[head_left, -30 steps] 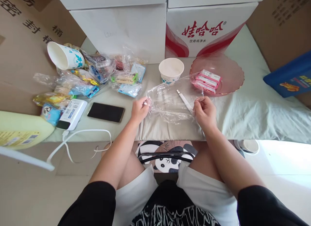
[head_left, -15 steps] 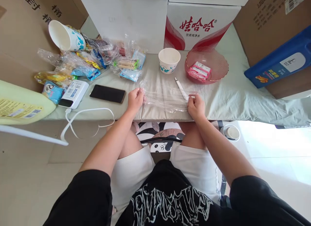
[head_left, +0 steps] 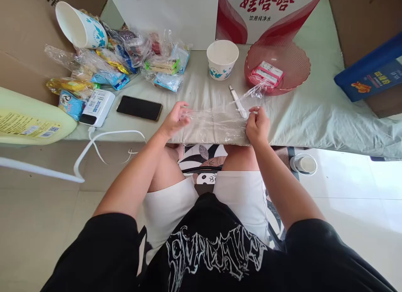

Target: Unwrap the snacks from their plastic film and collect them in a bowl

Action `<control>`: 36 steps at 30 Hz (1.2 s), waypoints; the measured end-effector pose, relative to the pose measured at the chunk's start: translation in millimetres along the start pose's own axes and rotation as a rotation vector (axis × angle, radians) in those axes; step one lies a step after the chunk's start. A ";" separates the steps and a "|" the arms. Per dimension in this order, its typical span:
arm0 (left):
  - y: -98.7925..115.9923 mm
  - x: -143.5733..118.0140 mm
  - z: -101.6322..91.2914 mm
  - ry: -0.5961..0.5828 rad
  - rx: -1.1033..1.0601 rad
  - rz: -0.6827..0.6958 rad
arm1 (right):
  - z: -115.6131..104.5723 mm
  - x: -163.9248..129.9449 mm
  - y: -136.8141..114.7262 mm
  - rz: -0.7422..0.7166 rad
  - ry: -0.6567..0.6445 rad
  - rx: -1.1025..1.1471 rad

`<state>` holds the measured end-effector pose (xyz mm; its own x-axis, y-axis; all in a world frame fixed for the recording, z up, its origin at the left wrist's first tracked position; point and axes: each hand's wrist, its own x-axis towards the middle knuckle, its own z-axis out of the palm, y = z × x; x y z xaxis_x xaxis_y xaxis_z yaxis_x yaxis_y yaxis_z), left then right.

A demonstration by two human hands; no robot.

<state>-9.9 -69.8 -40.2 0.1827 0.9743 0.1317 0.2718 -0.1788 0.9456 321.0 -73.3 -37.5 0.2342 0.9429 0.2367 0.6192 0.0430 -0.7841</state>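
Head cam: left hand (head_left: pixel 173 121) w/ fingers loosely spread, resting on left end of clear plastic bag (head_left: pixel 216 124); right hand (head_left: pixel 257 124) pinches its right end. Bag lies flat at near table edge (head_left: pixel 201 95), white strip (head_left: pixel 238 102) just behind, phone (head_left: pixel 139 108) to left.

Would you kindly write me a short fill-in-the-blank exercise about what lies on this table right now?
1. Both the left hand and the right hand touch a clear plastic ____ spread at the table's near edge.
2. The pink packets lie in a ____ bowl.
3. The black phone lies face ____ on the cloth.
4. The upright paper cup stands ____ of that bowl, as the camera sees it.

Missing words: bag; pink; up; left
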 end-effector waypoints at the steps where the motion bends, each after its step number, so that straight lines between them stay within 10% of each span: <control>1: -0.1 -4.7 -1.6 -0.025 0.073 0.037 | 0.1 -0.1 0.3 -0.002 -0.001 -0.003; 10: -5.0 -13.2 8.6 0.306 0.235 -0.035 | -1.6 -3.3 -3.4 -0.045 -0.009 0.009; 36: 17.2 -4.6 -0.5 0.359 -0.284 -0.306 | -8.9 -2.2 4.6 0.026 -0.047 0.335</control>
<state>-6.5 -77.3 -24.4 -0.2119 0.9704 -0.1156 -0.0129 0.1155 0.9932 330.0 -78.1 -36.5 0.2067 0.9591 0.1936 0.3311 0.1176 -0.9362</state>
